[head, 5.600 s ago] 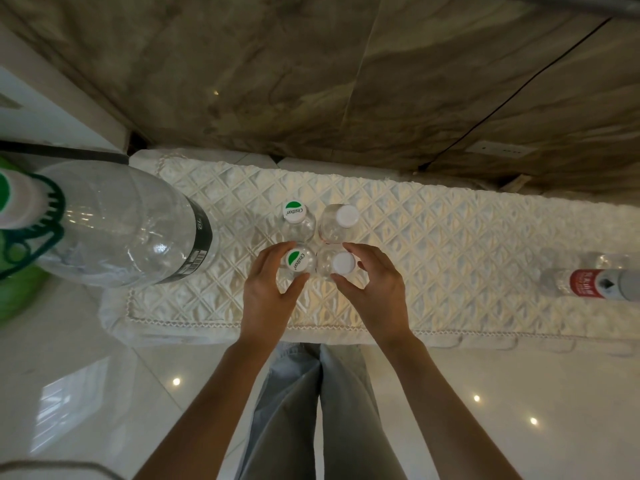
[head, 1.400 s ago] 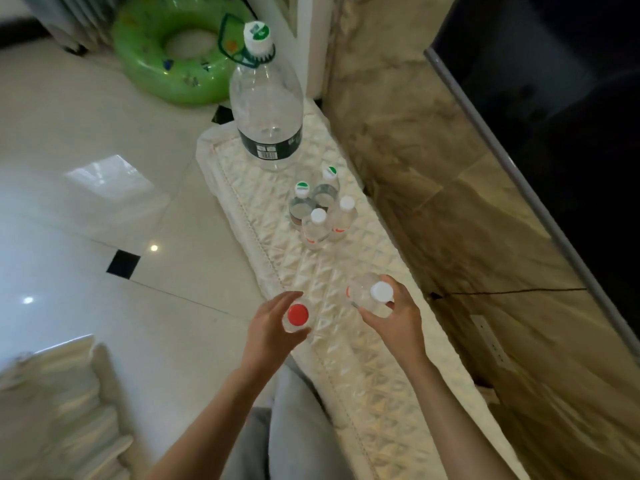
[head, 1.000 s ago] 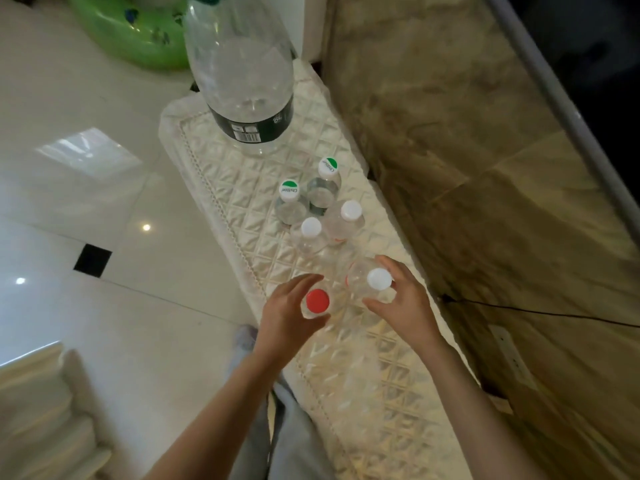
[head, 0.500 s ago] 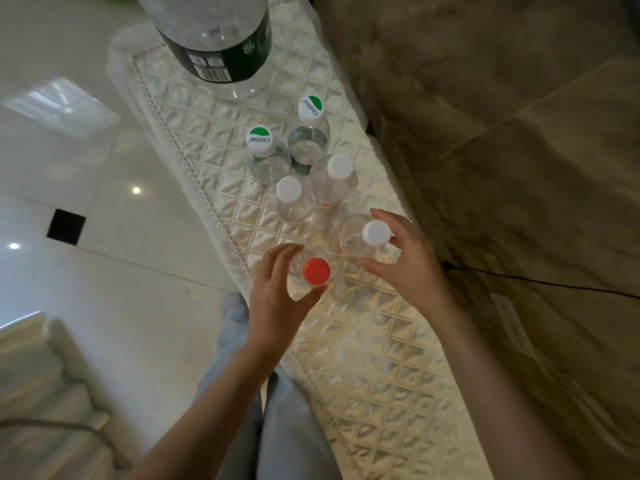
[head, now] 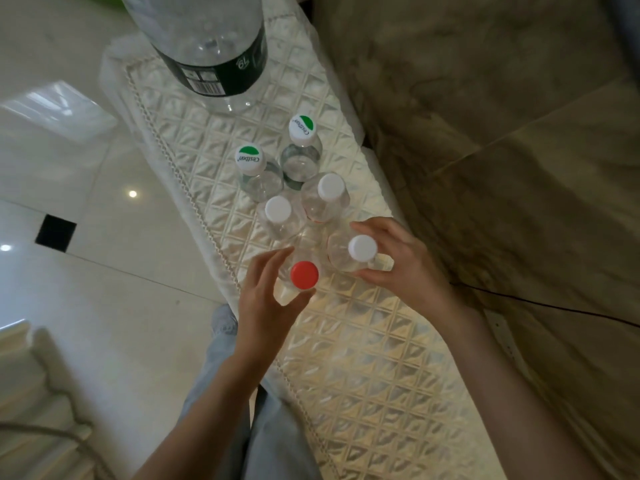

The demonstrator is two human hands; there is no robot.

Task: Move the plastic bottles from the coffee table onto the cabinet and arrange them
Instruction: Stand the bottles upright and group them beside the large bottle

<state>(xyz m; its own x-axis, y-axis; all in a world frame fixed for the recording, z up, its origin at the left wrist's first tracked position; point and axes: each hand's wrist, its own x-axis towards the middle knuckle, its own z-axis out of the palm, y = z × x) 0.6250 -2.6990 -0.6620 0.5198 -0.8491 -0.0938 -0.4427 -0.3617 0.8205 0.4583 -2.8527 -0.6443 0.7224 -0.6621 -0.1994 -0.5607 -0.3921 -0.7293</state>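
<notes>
Head view: a red-capped bottle (head: 300, 276) is gripped by the left hand (head: 268, 299) and a white-capped bottle (head: 353, 252) by the right hand (head: 398, 268), fingers curled round each, both bottles upright on the quilted cover (head: 363, 358) of the cabinet. Just beyond them, four more small bottles are seen standing close together in two pairs, two white-capped (head: 323, 199) and two green-capped (head: 299, 150), with a large bottle (head: 207, 46) farther back on the same cover.
</notes>
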